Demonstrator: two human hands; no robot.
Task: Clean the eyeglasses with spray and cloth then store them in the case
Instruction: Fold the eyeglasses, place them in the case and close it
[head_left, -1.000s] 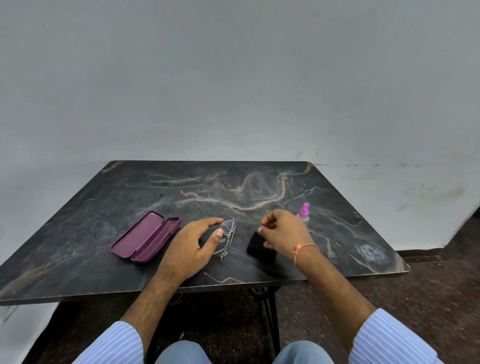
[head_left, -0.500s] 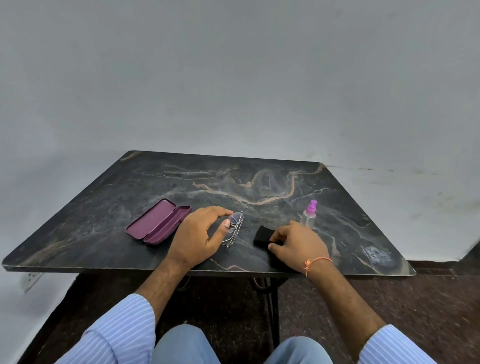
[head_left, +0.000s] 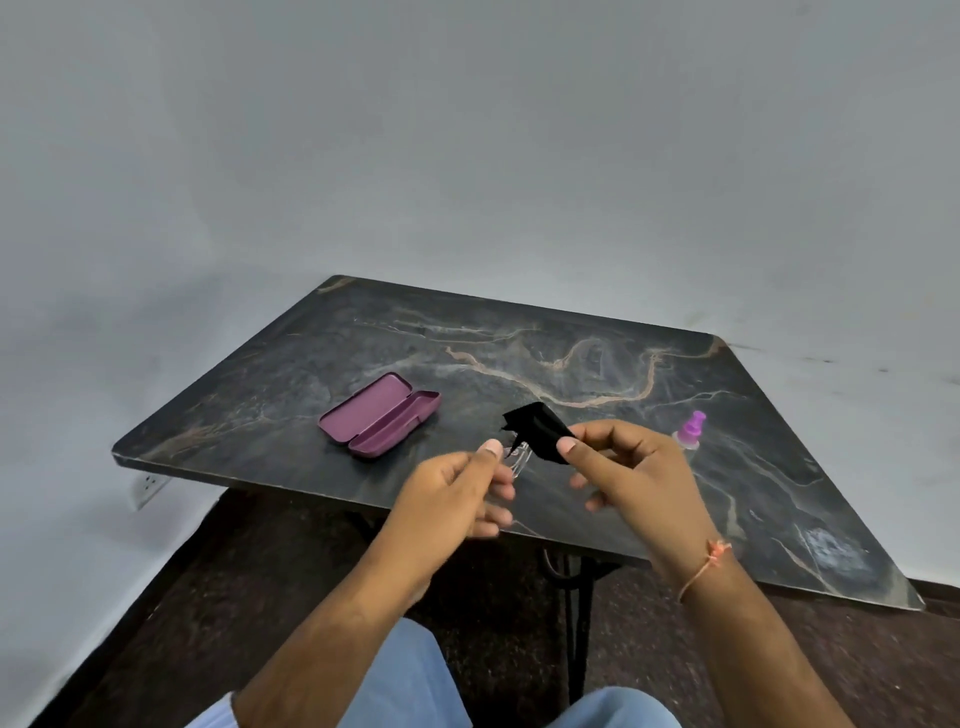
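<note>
1. Since 0.5 s ago both hands have lifted off the table (head_left: 311, 374): the left hand (head_left: 452, 499) pinches the eyeglasses (head_left: 519, 457), the right hand (head_left: 631, 478) pinches the black cloth (head_left: 537, 428) against them.
2. Wiping looks just begun; storing remains.
3. The open case (head_left: 382, 415) lies left, unobstructed; the spray bottle (head_left: 690, 432) stands right, apart.

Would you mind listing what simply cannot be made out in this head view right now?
- Eyeglasses: mostly hidden by the left hand and the black cloth; lens cleanliness unreadable.
- Spray bottle: small, its clear body partly behind the right hand; fluid level unclear.
- Open case: lining detail too small.
</note>
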